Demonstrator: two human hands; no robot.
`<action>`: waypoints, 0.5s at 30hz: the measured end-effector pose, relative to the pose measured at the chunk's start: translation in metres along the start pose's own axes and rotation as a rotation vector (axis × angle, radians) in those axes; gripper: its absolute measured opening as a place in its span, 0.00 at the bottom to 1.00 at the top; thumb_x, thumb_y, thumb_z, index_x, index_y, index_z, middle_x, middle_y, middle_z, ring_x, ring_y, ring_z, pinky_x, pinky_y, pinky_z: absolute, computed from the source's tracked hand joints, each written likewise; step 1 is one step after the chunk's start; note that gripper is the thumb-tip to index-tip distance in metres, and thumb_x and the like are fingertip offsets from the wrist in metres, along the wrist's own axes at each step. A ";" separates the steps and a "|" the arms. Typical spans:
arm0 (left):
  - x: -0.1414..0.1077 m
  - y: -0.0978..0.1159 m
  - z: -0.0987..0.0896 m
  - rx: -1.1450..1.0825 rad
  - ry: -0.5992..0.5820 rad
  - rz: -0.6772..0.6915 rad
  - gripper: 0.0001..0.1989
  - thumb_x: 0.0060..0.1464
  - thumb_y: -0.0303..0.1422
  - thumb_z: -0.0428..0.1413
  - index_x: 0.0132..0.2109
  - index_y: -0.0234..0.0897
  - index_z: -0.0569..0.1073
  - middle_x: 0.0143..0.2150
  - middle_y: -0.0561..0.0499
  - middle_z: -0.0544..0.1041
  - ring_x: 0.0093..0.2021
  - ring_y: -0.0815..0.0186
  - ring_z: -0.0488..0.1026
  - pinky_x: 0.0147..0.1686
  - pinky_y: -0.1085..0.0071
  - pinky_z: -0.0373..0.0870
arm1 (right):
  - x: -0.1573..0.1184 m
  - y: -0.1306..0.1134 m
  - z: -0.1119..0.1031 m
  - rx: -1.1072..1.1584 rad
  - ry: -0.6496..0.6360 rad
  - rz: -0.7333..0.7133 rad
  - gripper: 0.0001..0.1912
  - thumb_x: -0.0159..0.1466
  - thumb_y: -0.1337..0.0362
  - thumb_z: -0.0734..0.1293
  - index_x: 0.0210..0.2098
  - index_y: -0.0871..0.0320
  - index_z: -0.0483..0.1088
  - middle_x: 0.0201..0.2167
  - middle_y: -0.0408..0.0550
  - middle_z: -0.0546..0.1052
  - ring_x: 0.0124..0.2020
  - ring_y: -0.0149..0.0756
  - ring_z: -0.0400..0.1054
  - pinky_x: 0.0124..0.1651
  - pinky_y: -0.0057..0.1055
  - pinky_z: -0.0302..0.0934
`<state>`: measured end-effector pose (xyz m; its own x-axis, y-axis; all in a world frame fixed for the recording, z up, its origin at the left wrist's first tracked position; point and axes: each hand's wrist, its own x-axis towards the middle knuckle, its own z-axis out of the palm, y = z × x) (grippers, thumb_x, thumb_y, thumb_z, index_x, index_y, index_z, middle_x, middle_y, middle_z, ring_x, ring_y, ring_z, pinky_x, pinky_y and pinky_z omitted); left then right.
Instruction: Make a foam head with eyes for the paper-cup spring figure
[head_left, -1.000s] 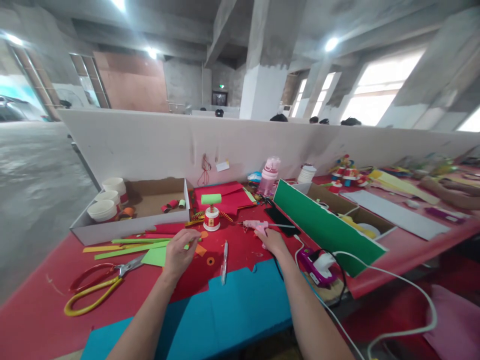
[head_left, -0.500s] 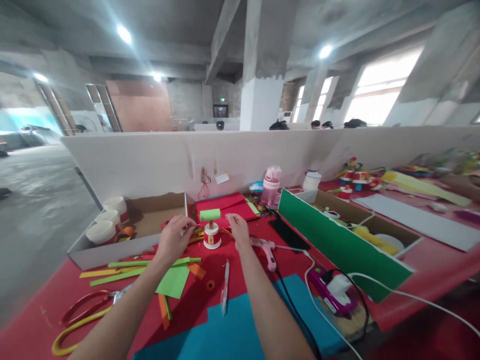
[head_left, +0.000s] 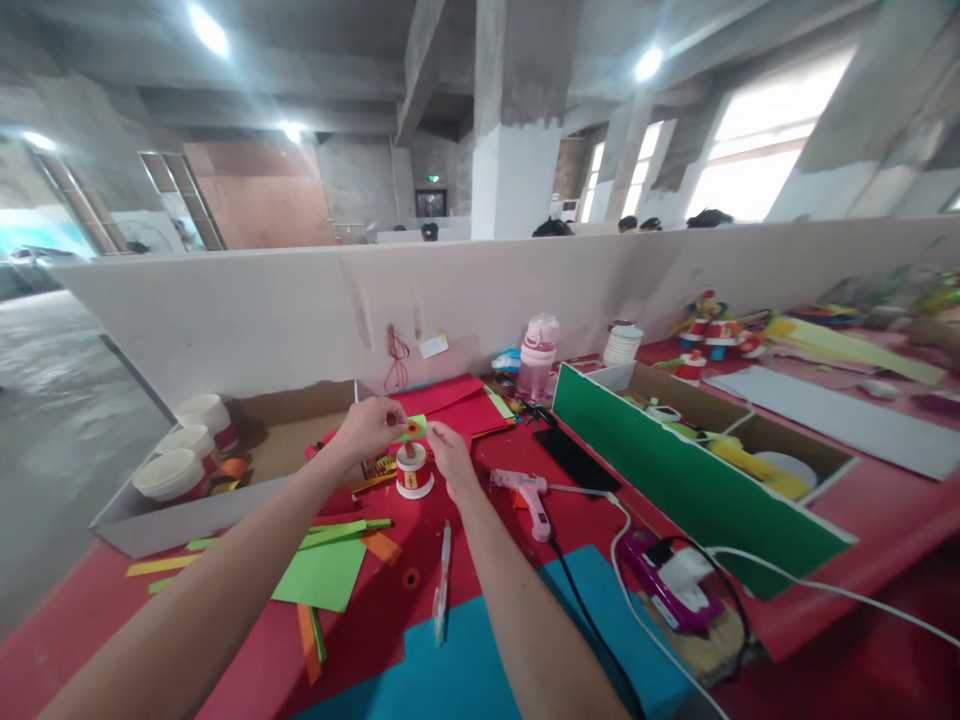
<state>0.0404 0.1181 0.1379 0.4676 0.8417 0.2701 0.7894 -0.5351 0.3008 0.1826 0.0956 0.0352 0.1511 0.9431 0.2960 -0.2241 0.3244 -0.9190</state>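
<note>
My left hand (head_left: 373, 428) pinches the left end of a small green paper roll (head_left: 418, 424). An orange ring with a dark centre shows on the roll's face. At the roll's other end, the closed fingers of my right hand (head_left: 450, 456) grip it. Just below stands an upside-down paper cup (head_left: 415, 478) with a red band, a gold label and a small brown piece on top. Whether the roll touches that piece, I cannot tell. A yellow-and-black folded strip (head_left: 381, 467) lies left of the cup.
A pink glue gun (head_left: 531, 497) with its cable lies to the right, near a phone (head_left: 576, 460) and a green-sided box (head_left: 675, 480). Green paper (head_left: 322, 572), a pen (head_left: 442, 585) and blue sheets (head_left: 465, 665) lie in front. White cups (head_left: 171, 474) stand in the left box.
The green roll lay behind the cup; now both hands hold it up over the cup. My hands have come closer together. The view has shifted, and my left forearm now covers the scissors.
</note>
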 end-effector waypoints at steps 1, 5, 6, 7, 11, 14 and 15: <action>0.001 0.000 0.001 -0.007 -0.011 -0.039 0.07 0.47 0.35 0.55 0.31 0.37 0.77 0.28 0.52 0.77 0.30 0.66 0.71 0.31 0.73 0.63 | 0.000 -0.001 0.000 0.013 -0.003 0.003 0.12 0.57 0.53 0.63 0.29 0.56 0.69 0.27 0.41 0.73 0.33 0.34 0.64 0.38 0.29 0.58; 0.003 0.002 0.003 -0.012 -0.028 -0.104 0.08 0.45 0.36 0.56 0.31 0.37 0.77 0.28 0.53 0.77 0.29 0.67 0.71 0.30 0.74 0.62 | -0.001 -0.004 0.001 0.055 -0.006 0.023 0.11 0.55 0.56 0.64 0.31 0.56 0.71 0.30 0.42 0.75 0.35 0.35 0.65 0.40 0.29 0.59; 0.004 0.002 0.004 -0.009 -0.028 -0.101 0.08 0.45 0.36 0.56 0.30 0.38 0.77 0.28 0.52 0.78 0.30 0.67 0.72 0.30 0.74 0.62 | -0.002 -0.004 0.001 0.059 -0.006 0.029 0.11 0.55 0.56 0.64 0.31 0.56 0.71 0.30 0.42 0.75 0.35 0.35 0.66 0.40 0.30 0.59; 0.005 0.002 0.004 -0.005 -0.028 -0.097 0.08 0.45 0.35 0.56 0.30 0.38 0.78 0.28 0.52 0.78 0.30 0.67 0.72 0.30 0.74 0.62 | -0.002 -0.005 0.001 0.060 -0.006 0.033 0.10 0.55 0.57 0.64 0.32 0.56 0.71 0.30 0.42 0.75 0.35 0.35 0.66 0.41 0.30 0.59; 0.008 0.002 0.006 0.016 -0.014 -0.083 0.08 0.45 0.35 0.56 0.29 0.38 0.78 0.28 0.52 0.79 0.31 0.66 0.73 0.31 0.74 0.62 | -0.002 -0.007 0.001 0.052 0.003 0.030 0.10 0.54 0.60 0.63 0.32 0.56 0.72 0.32 0.43 0.76 0.36 0.36 0.67 0.42 0.30 0.60; 0.009 0.002 0.007 0.028 -0.017 -0.085 0.07 0.44 0.35 0.56 0.29 0.39 0.78 0.28 0.52 0.79 0.30 0.66 0.73 0.31 0.73 0.63 | -0.002 -0.007 0.001 0.049 0.007 0.026 0.10 0.53 0.61 0.63 0.33 0.56 0.72 0.33 0.43 0.77 0.38 0.37 0.68 0.43 0.31 0.61; 0.010 0.002 0.007 0.030 -0.019 -0.084 0.07 0.44 0.35 0.56 0.29 0.39 0.78 0.28 0.52 0.79 0.30 0.66 0.73 0.31 0.74 0.63 | -0.002 -0.007 0.001 0.050 0.003 0.025 0.10 0.53 0.61 0.63 0.33 0.56 0.72 0.33 0.43 0.77 0.38 0.37 0.68 0.43 0.31 0.61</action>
<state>0.0490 0.1259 0.1341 0.4069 0.8846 0.2277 0.8374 -0.4608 0.2940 0.1832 0.0913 0.0408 0.1479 0.9509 0.2719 -0.2756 0.3037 -0.9120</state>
